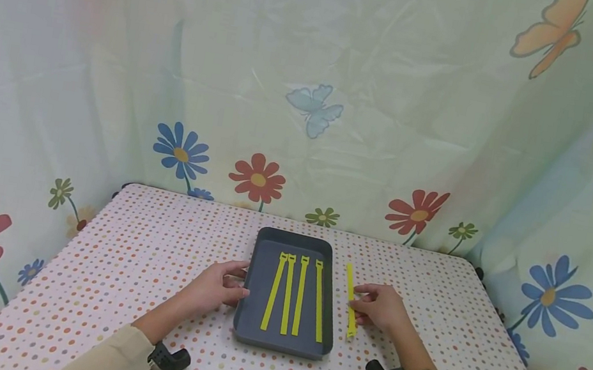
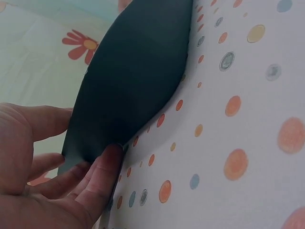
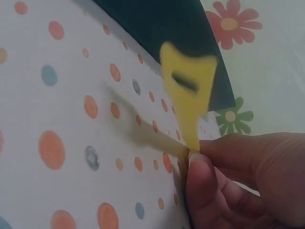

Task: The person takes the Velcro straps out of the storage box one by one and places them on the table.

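Observation:
A dark grey rectangular tray (image 1: 283, 344) lies on the table with several yellow hook-and-loop cable ties (image 1: 300, 295) set lengthwise inside it, their slotted heads at the far end. My left hand (image 1: 216, 285) rests its fingers against the outside of the tray's left wall; in the left wrist view the fingertips (image 2: 112, 155) touch that dark wall. To the right of the tray, my right hand (image 1: 382, 308) pinches another yellow cable tie (image 1: 350, 281) between thumb and fingers. Its slotted head (image 3: 188, 78) points toward me, raised a little off the cloth in the right wrist view.
A dotted cloth (image 1: 172, 236) covers the table. Behind and on both sides hangs a curtain (image 1: 387, 128) printed with flowers and butterflies. Black wrist cameras (image 1: 170, 359) sit on both wrists.

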Demonstrator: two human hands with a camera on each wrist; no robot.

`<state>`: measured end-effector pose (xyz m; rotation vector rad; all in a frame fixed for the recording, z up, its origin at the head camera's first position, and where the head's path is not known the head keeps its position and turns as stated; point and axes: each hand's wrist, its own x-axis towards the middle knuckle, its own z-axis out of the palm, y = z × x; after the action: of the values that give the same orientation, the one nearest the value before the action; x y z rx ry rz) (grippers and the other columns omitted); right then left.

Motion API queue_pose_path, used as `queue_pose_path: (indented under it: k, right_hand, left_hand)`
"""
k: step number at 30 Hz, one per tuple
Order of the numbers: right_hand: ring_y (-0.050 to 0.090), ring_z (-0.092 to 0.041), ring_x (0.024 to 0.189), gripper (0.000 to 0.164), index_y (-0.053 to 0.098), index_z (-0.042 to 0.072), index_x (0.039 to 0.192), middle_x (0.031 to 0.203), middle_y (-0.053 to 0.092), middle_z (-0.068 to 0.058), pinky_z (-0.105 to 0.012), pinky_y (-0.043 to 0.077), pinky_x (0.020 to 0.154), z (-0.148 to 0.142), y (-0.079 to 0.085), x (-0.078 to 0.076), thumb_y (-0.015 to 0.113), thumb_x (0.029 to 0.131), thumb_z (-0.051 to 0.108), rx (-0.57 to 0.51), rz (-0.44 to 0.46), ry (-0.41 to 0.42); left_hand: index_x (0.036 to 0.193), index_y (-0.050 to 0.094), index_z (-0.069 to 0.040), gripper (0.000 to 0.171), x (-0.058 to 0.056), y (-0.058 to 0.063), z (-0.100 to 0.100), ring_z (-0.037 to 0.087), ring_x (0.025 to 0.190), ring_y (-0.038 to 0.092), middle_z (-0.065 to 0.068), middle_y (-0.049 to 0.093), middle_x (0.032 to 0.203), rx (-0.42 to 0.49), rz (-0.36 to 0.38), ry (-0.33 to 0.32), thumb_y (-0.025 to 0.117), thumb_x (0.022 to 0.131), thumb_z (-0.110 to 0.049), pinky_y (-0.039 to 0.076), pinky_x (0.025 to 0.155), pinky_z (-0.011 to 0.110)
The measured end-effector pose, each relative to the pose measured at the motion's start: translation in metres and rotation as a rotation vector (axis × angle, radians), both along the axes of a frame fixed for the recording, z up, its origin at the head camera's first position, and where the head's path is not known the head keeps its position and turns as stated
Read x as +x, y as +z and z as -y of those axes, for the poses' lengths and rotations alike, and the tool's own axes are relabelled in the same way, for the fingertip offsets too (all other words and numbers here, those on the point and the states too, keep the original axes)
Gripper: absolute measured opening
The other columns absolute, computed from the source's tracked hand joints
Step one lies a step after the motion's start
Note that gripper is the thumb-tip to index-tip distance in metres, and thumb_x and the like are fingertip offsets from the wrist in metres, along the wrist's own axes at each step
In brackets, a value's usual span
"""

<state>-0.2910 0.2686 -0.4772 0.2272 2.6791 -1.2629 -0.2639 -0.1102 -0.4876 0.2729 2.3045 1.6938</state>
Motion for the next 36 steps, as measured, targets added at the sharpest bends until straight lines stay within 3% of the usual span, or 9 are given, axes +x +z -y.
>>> queue_pose_path:
  k: [18,27,31,36]
  right_hand:
    - [0.064,-0.015,0.057,0.041,0.068,-0.001,0.126,0.076,0.066,-0.006,-0.026,0.052,0.052,0.005,0.001,0.001,0.079,0.089,0.010,0.107,-0.030,0.007]
    - [0.066,-0.014,0.056,0.039,0.071,-0.001,0.123,0.077,0.066,-0.006,-0.027,0.053,0.051,0.005,0.001,0.001,0.080,0.087,0.012,0.130,-0.062,0.020]
    - [0.066,-0.015,0.058,0.040,0.069,-0.002,0.126,0.079,0.068,-0.006,-0.028,0.054,0.054,0.002,0.006,0.003,0.078,0.090,0.014,0.112,-0.062,0.022]
    - [0.062,-0.016,0.063,0.036,0.069,0.000,0.127,0.083,0.068,-0.007,-0.028,0.051,0.057,0.002,0.018,0.002,0.073,0.096,0.018,0.118,-0.136,0.037]
  left_hand:
    - [0.156,0.041,-0.008,0.070,-0.001,-0.003,0.003,0.018,0.102,0.072,0.021,0.055,0.147,0.027,-0.005,-0.011,0.074,0.095,-0.015,0.063,0.079,0.032]
    - [0.155,0.044,-0.008,0.068,0.002,0.003,0.001,0.015,0.099,0.070,0.020,0.057,0.144,-0.045,-0.029,0.006,0.074,0.095,-0.017,0.061,0.074,0.030]
    - [0.155,0.043,-0.008,0.068,0.002,0.005,0.000,0.016,0.098,0.071,0.019,0.057,0.144,-0.033,-0.023,0.005,0.073,0.095,-0.015,0.061,0.073,0.031]
    - [0.155,0.043,-0.007,0.068,0.002,0.003,-0.001,0.017,0.098,0.071,0.020,0.057,0.145,0.000,-0.019,-0.007,0.074,0.095,-0.014,0.062,0.074,0.032]
